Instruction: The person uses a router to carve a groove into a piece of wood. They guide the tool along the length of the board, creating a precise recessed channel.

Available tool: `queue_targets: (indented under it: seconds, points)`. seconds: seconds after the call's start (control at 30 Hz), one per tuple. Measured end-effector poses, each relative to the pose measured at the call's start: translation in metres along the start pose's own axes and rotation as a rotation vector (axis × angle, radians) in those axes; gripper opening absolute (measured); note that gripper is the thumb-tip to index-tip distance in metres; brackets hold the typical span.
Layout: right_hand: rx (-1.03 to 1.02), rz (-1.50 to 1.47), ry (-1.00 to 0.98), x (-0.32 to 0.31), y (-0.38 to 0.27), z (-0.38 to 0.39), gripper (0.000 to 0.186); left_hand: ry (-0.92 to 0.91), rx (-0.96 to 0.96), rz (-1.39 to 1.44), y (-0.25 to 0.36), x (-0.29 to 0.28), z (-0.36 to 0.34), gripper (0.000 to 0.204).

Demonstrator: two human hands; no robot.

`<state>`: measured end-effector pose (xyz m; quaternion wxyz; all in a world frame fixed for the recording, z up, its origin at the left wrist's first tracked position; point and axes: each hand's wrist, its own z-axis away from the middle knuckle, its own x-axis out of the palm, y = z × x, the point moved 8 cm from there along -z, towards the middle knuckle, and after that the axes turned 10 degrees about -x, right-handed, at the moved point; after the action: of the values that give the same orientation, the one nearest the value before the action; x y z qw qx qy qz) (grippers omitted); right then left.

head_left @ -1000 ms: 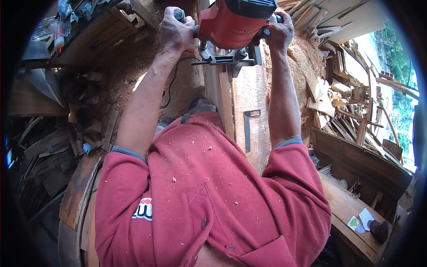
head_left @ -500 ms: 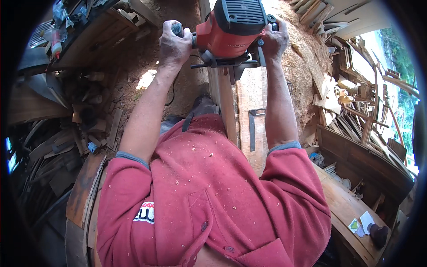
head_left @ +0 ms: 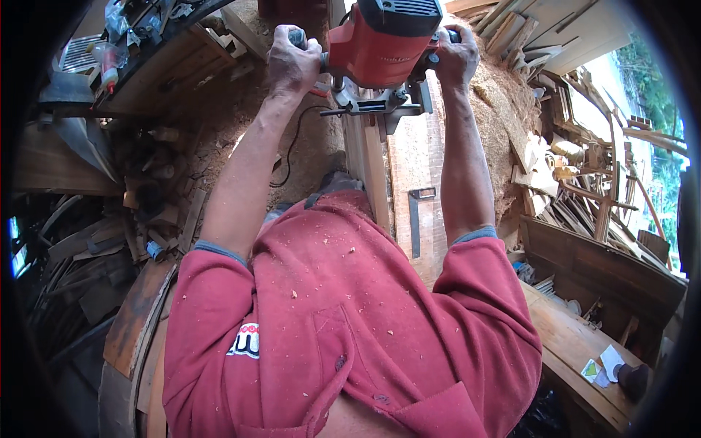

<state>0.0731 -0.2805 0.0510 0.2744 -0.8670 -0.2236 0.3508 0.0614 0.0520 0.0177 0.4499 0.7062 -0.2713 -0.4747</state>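
A red and black plunge router (head_left: 381, 52) stands at the top middle, over a long wooden board (head_left: 365, 157). My left hand (head_left: 290, 61) is wrapped round its left handle, and my right hand (head_left: 457, 57) grips the handle on the other side. Beneath the motor, the metal base (head_left: 372, 104) with its guide rods sits at the board's upper part; the bit is hidden. Closer to me, a dark try square (head_left: 415, 223) lies on the pale wooden bench top (head_left: 406, 164), to the right of the board.
A black cord (head_left: 292, 150) curves over the dusty floor on the left. Sawdust (head_left: 504, 95) is heaped right of the bench, with scrap wood (head_left: 577, 190) beyond. At upper left, a cluttered table (head_left: 157, 51) holds a bottle. A wooden cabinet (head_left: 584, 248) stands at right.
The router's body has tilted back and risen relative to its base, showing more of the base and guide rods. Both hands have moved slightly up with it; the view has shifted a little.
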Motion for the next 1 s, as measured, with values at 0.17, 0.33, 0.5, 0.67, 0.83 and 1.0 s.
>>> queue_targets:
  seconds: [0.17, 0.33, 0.5, 0.67, 0.83, 1.0]
  points:
    - [-0.034, 0.035, 0.007, -0.002, 0.000, 0.002, 0.023, -0.015, -0.022, -0.014, -0.002, 0.002, 0.001, 0.029]
    - [-0.062, 0.045, 0.007, 0.001, 0.005, 0.004, 0.022, -0.019, -0.007, -0.033, -0.006, 0.007, 0.003, 0.030]
    - [-0.052, -0.085, -0.026, 0.009, 0.017, 0.013, 0.024, 0.009, -0.001, -0.010, -0.017, 0.011, 0.006, 0.027]
    - [-0.033, 0.021, -0.008, 0.013, 0.020, 0.025, 0.026, -0.004, -0.007, -0.014, -0.030, 0.017, 0.012, 0.027]
    - [-0.043, 0.044, 0.008, 0.023, 0.026, 0.043, 0.019, 0.044, -0.046, -0.044, -0.056, 0.027, 0.014, 0.026]
    - [-0.007, 0.049, -0.020, 0.014, 0.019, 0.027, 0.018, 0.006, -0.046, -0.007, -0.038, 0.024, 0.009, 0.026]
